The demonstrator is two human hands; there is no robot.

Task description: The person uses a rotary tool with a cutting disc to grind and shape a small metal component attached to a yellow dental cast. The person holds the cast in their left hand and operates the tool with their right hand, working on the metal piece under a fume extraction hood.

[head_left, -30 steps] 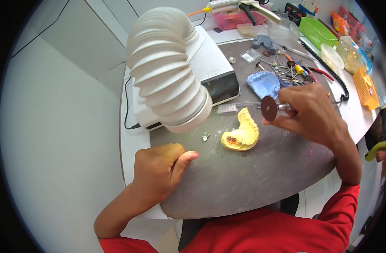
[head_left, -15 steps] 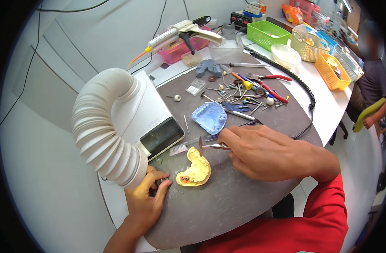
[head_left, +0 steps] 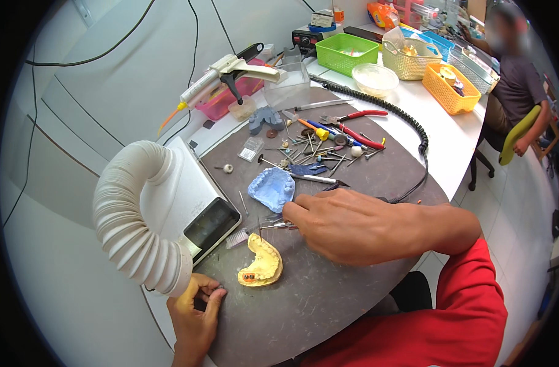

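My right hand (head_left: 359, 226) is closed around a rotary handpiece (head_left: 280, 226), whose metal tip points left and carries a thin brownish disc (head_left: 260, 227). The disc is just above the far end of a yellow dental model (head_left: 264, 269); whether they touch I cannot tell. On the model's near left part, two dark round spots sit in an orange patch. My left hand (head_left: 197, 315) pinches a tiny dark piece (head_left: 219, 287) between thumb and fingers, below the mouth of a white corrugated hose (head_left: 126, 214). A blue dental model (head_left: 272, 189) lies beyond the handpiece.
A white box with a dark window (head_left: 212, 223) stands at the left, a brush (head_left: 236, 238) beside it. Several burs (head_left: 307, 147), red-handled pliers (head_left: 359, 137) and a grey model (head_left: 265, 120) lie farther back. Baskets (head_left: 452, 88) line the right; another person (head_left: 524, 85) sits there.
The whole scene has shifted left in the picture as the view turned. The disc shows more nearly edge-on. Both hands keep their grips and stay near the same things.
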